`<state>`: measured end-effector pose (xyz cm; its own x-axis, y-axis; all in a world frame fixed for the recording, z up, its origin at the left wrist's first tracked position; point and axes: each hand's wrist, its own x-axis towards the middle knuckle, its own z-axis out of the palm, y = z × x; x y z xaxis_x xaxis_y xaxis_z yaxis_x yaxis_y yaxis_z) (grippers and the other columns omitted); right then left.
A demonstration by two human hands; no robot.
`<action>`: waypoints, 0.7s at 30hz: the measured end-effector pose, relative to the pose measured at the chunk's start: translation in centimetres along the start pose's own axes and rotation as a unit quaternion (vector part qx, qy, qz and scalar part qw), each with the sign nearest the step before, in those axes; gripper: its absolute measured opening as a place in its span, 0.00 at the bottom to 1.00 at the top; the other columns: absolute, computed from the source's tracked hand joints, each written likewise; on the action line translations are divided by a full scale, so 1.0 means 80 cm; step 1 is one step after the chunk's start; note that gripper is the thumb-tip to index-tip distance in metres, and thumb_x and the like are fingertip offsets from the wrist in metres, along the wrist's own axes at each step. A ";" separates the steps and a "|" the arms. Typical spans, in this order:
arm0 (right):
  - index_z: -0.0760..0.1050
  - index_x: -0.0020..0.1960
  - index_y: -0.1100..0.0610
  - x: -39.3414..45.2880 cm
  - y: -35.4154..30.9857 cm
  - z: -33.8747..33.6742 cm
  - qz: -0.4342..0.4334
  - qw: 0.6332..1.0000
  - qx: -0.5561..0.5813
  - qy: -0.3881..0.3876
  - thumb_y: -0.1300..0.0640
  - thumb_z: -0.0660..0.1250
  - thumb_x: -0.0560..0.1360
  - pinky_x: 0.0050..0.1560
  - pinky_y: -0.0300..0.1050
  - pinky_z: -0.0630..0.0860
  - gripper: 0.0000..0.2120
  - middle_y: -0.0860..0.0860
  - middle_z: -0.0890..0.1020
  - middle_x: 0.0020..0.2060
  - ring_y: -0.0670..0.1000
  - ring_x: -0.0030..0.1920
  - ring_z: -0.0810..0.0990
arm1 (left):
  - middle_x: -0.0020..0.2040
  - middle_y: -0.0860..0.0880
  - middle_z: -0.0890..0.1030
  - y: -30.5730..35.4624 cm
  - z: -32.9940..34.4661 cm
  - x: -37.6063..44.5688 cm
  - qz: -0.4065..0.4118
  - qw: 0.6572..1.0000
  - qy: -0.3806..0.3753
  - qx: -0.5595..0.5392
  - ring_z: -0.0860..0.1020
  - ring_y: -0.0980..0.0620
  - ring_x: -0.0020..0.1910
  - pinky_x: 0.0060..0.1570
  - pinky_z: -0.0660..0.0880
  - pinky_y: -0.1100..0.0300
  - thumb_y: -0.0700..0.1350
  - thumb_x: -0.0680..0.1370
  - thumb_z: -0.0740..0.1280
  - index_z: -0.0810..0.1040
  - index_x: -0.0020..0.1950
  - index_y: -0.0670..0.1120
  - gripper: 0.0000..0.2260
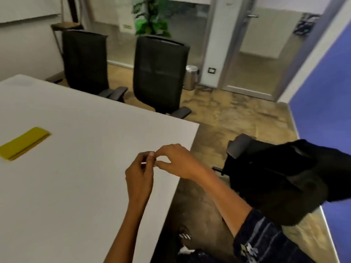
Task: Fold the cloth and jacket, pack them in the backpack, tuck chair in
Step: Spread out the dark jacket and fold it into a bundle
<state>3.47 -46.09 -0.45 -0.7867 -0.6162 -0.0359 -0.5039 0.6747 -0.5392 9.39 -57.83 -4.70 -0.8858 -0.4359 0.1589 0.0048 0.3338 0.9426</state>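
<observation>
Both hands meet over the near right part of the table (79,118), fingers curled and fingertips touching each other: the left hand (139,172) and the right hand (175,161) seem to pinch something very small and pale between them, though what it is cannot be told (the frame is blurred there). The yellow cloth (23,143) lies folded into a flat strip on the table at about nine o'clock from the hands, well apart from them and untouched. At about three o'clock from the hands, off the table's edge, a black chair (237,147) stands pulled out on the floor, and a bulky black thing (284,177) lies heaped on it; whether that is the jacket or the backpack cannot be told. The right arm wears a dark patterned sleeve (266,242). At twelve o'clock, two more black chairs (159,73) stand along the far side of the table, with a green plant (152,18) behind them and a small metal bin (190,76) by the glass wall.
</observation>
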 end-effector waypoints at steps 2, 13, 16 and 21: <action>0.76 0.63 0.53 -0.032 0.020 -0.021 0.029 0.999 -0.007 0.021 0.51 0.63 0.78 0.59 0.50 0.73 0.15 0.52 0.79 0.60 0.52 0.59 0.76 | 0.43 0.57 0.80 0.014 0.031 -0.011 0.007 0.999 -0.041 -0.016 0.79 0.58 0.43 0.47 0.76 0.64 0.49 0.80 0.61 0.78 0.51 0.51 0.07; 0.81 0.55 0.50 -0.205 0.146 -0.147 0.157 0.979 -0.030 0.123 0.50 0.68 0.75 0.58 0.49 0.74 0.10 0.46 0.81 0.56 0.45 0.58 0.77 | 0.44 0.59 0.82 0.104 0.199 -0.066 0.136 0.945 -0.290 -0.062 0.81 0.63 0.41 0.42 0.76 0.68 0.47 0.79 0.64 0.78 0.54 0.54 0.06; 0.80 0.58 0.50 -0.256 0.194 -0.175 0.194 0.968 -0.035 0.152 0.50 0.70 0.74 0.61 0.48 0.73 0.13 0.46 0.81 0.57 0.45 0.60 0.77 | 0.50 0.53 0.82 0.124 0.257 -0.085 0.184 0.931 -0.313 -0.020 0.80 0.60 0.46 0.45 0.78 0.63 0.46 0.78 0.65 0.77 0.58 0.51 0.08; 0.77 0.61 0.50 -0.325 0.280 -0.214 0.223 0.954 -0.052 0.195 0.49 0.70 0.73 0.63 0.44 0.69 0.18 0.46 0.80 0.59 0.45 0.62 0.75 | 0.66 0.47 0.67 0.156 0.360 -0.108 0.288 0.882 -0.352 0.122 0.71 0.50 0.63 0.57 0.72 0.56 0.51 0.77 0.65 0.66 0.71 0.50 0.23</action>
<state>6.52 -8.03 2.80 -0.9936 -0.0756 0.0842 -0.1059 0.8836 -0.4562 3.72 -25.80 -2.74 -0.8377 0.4639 0.2882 0.5248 0.5374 0.6602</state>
